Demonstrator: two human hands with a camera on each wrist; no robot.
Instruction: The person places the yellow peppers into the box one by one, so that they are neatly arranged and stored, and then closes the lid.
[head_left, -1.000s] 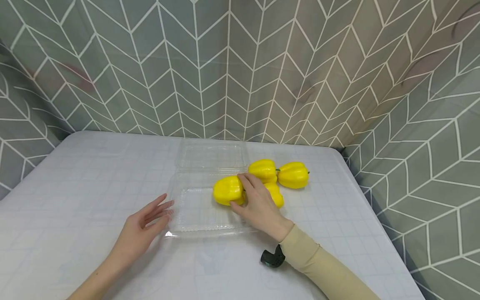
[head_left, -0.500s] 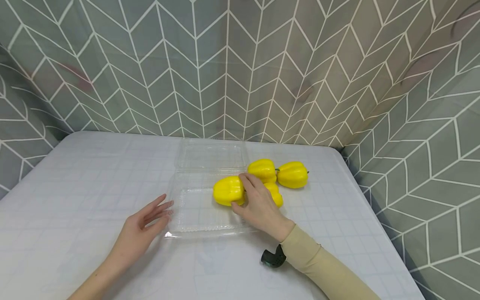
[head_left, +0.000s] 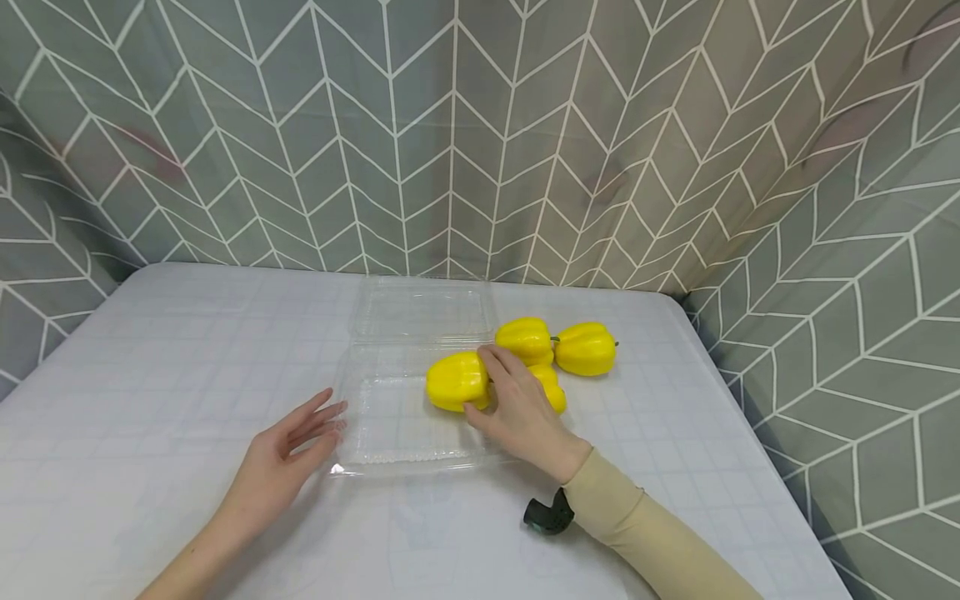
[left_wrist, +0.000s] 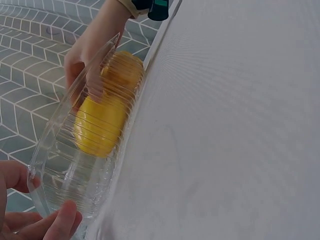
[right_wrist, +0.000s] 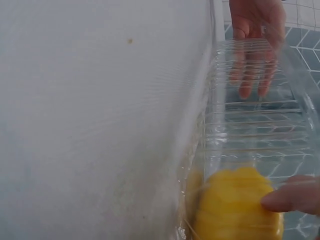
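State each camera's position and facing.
Head: on the head, facing forward and down at the table, clear plastic clamshell container and yellow bell peppers; left hand and right hand show.
Left wrist: worn there, facing along the container toward the right hand; left fingers show close up.
Right wrist: worn there, facing back toward the left hand; a right fingertip shows.
Both wrist views share the container and held bell pepper.

The place looks like a small curtained-off workspace, in what kind of building cannot be told. Grey chevron-patterned curtains [head_left: 427, 167] hang far, left and right around a pale table [head_left: 187, 350].
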